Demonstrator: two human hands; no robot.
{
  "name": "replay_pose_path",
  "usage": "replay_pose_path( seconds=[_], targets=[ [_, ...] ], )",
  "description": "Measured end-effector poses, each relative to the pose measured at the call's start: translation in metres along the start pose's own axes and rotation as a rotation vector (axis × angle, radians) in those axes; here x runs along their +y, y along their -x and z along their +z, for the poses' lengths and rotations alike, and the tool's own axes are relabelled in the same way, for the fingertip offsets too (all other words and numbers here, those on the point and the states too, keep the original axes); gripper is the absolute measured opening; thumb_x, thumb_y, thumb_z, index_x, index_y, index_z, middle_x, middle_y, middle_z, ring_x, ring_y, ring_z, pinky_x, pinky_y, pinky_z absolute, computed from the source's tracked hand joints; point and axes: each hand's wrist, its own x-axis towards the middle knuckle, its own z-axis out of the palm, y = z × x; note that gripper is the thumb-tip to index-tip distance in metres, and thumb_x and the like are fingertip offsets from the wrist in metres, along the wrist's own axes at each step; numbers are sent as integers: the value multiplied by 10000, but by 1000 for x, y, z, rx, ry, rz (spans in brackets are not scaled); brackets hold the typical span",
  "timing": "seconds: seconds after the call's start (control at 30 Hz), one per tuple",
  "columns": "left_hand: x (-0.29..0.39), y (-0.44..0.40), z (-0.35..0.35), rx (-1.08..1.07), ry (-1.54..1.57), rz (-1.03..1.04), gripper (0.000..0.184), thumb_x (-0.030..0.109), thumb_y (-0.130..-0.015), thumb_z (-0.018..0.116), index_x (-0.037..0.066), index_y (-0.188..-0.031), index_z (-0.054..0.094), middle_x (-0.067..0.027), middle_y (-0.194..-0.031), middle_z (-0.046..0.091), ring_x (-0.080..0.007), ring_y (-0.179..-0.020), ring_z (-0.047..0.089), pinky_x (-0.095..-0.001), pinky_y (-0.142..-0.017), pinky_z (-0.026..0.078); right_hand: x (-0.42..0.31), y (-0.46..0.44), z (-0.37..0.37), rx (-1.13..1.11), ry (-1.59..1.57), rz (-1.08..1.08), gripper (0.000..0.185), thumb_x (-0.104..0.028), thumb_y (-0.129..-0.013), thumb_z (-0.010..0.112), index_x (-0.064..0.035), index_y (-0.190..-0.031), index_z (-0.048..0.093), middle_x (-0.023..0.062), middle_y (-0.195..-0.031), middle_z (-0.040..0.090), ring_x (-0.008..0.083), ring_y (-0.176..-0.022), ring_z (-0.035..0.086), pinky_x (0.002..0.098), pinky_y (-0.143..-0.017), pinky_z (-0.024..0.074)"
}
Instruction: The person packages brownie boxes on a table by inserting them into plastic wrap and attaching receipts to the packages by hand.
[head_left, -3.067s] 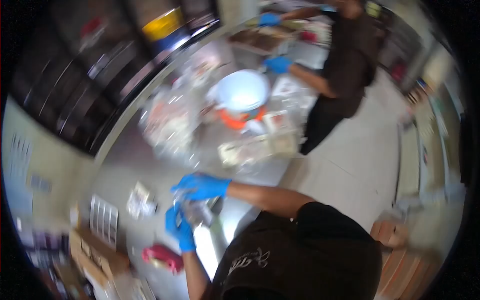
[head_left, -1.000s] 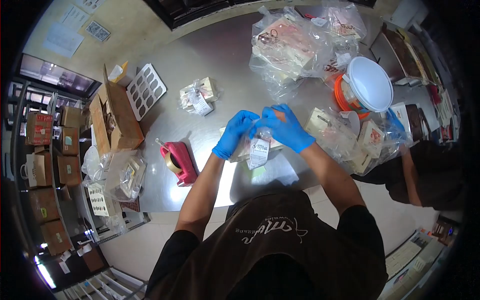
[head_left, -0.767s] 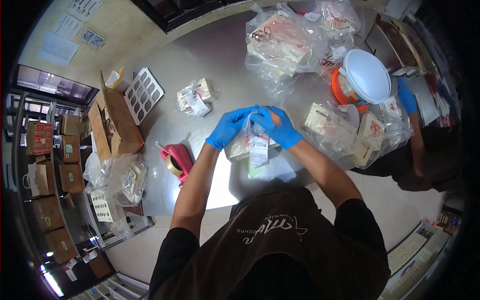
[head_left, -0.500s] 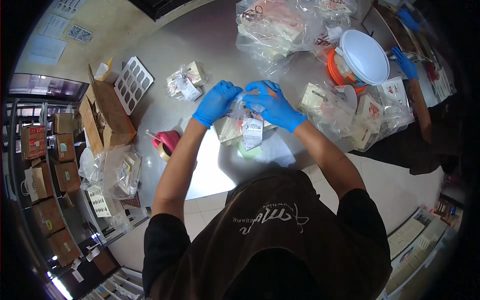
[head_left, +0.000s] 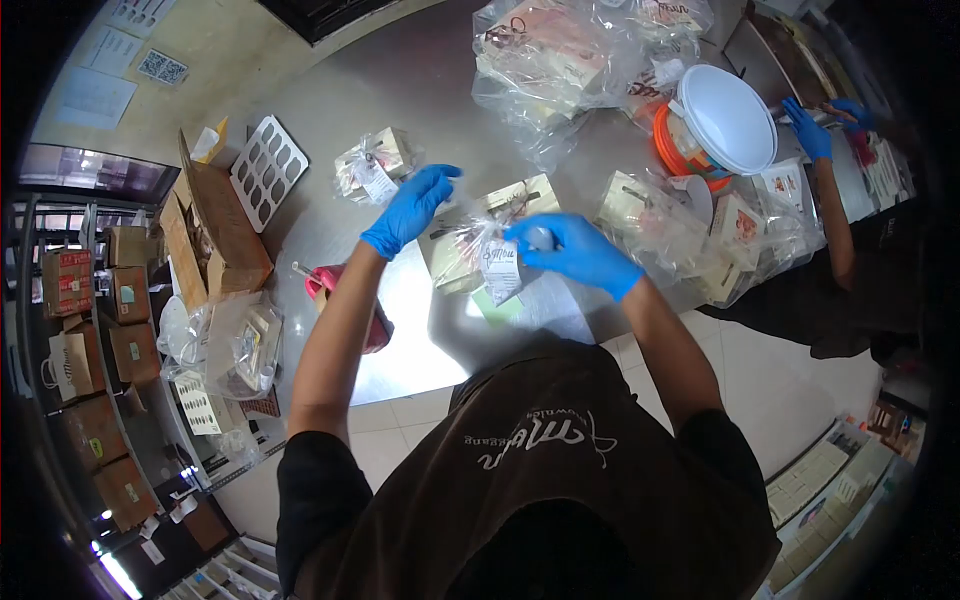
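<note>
A clear plastic bag tied at the neck holds a cream box (head_left: 457, 262) on the metal table in front of me. A white printed tag (head_left: 500, 268) hangs from its neck. My left hand (head_left: 412, 210), in a blue glove, is off the bag at its upper left, fingers stretched out and holding nothing. Also gloved in blue, my right hand (head_left: 585, 253) is curled at the right side of the tag. A small greyish thing shows between its thumb and fingers, too unclear to name. A red tape dispenser (head_left: 335, 283) lies below my left hand.
A second bagged, tagged box (head_left: 375, 165) sits farther back. Bagged boxes (head_left: 545, 55) pile up at the far side, others (head_left: 650, 215) at the right. A white-lidded bucket (head_left: 725, 118) stands near a co-worker's gloved hands (head_left: 808, 130). An open cardboard carton (head_left: 225, 225) is at left.
Both hands were together at the bag's neck. My left hand has let go and drawn away leftward; my right hand has moved down and right to the tag. The tape dispenser looks turned.
</note>
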Motion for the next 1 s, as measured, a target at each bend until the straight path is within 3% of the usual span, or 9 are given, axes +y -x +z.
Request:
replay_pose_path(
  seconds=[0.1, 0.43, 0.5, 0.57, 0.63, 0.7, 0.83, 0.9, 1.0],
  targets=[
    [-14, -9, 35, -82, 771, -295, 284, 172, -929, 580, 16, -1165, 545, -77, -1063, 617, -156, -939, 593, -291, -849, 474, 26, -42, -10, -56, -296, 124, 261, -207, -918, 587, -65, -1124, 662, -7, -952, 652, 82, -790, 554, 242, -740, 468],
    [44, 12, 119, 622, 652, -23, 225, 33, -878, 617, -9, -1100, 609, -84, -966, 660, -134, -853, 628, -251, -781, 494, 59, -79, 9, 286, -181, 189, 239, -124, -918, 549, -22, -1124, 613, 77, -950, 649, 123, -846, 598, 265, -765, 494],
    [38, 13, 122, 650, 249, -94, 180, 31, -853, 645, -17, -1027, 644, -83, -940, 668, -129, -788, 619, -251, -766, 496, 62, -77, 6, 294, -107, 222, 212, -102, -904, 548, -14, -1083, 619, 88, -952, 645, 125, -846, 597, 265, -762, 493],
    [43, 11, 124, 650, 407, -105, 166, 10, -812, 669, -8, -978, 665, -95, -981, 638, -154, -809, 609, -268, -777, 492, 53, -64, 7, 155, -356, 117, 227, -178, -915, 561, -39, -1084, 625, 42, -952, 638, 111, -837, 575, 243, -728, 466],
    [34, 4, 121, 848, -32, 216, 156, 2, -773, 691, -6, -923, 652, -109, -968, 590, -192, -849, 599, -305, -710, 505, 65, -60, 2, 64, -585, 148, 233, -190, -912, 572, -40, -1081, 626, 38, -945, 639, 108, -841, 578, 244, -726, 467],
    [20, 1, 124, 808, -14, 260, 153, -5, -758, 696, -2, -905, 651, -112, -989, 574, -202, -861, 592, -311, -723, 501, 69, -59, -1, -17, -809, 171, 239, -203, -908, 582, -41, -1078, 627, 33, -939, 639, 104, -845, 581, 245, -724, 468],
    [26, 4, 121, 696, -210, 376, 317, -40, -728, 697, 18, -1024, 601, -112, -1041, 550, -204, -872, 590, -318, -735, 503, 23, -50, 24, 7, -227, 216, 273, -211, -936, 560, -23, -1124, 623, 42, -1049, 632, 94, -936, 567, 246, -799, 462],
    [35, 16, 118, 455, 545, 11, 619, -52, -781, 659, 56, -1316, 368, -98, -976, 582, -176, -886, 601, -296, -724, 519, 33, -57, 34, 385, -287, 223, 314, -186, -957, 534, -7, -1208, 594, 56, -1117, 619, 113, -1003, 557, 259, -870, 451],
    [26, 13, 104, 509, 499, 53, 536, -31, -827, 634, 38, -1303, 396, -94, -924, 600, -161, -839, 617, -289, -724, 522, 33, -51, 36, 403, -308, 20, 341, -176, -975, 506, -19, -1273, 558, 70, -1141, 614, 126, -1009, 559, 263, -905, 444]
  ],
)
